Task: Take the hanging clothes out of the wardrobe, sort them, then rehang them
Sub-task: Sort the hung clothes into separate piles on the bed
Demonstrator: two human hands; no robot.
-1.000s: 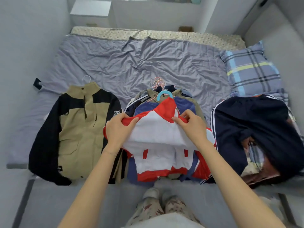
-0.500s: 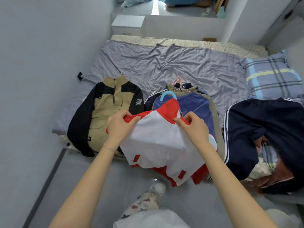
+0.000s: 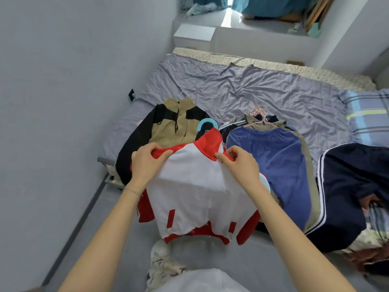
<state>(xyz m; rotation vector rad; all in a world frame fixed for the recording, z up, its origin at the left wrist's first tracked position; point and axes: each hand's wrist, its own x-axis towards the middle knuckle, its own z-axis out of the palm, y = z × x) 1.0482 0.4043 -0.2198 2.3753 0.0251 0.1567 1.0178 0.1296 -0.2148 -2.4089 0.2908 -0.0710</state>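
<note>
2 hands on it: left hand (image 3: 147,163) and right hand (image 3: 240,165) each pinch a red shoulder of the red and white jacket (image 3: 200,192), fingers curled tight. It's on a blue hanger (image 3: 205,123), held up in front of the bed (image 3: 252,91), between the tan and black jacket (image 3: 170,127) and a blue-topped clothes pile (image 3: 273,157).

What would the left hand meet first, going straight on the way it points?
Probably the tan and black jacket on the bed, just beyond the left hand, which grips the red and white jacket; depth is unclear.
</note>
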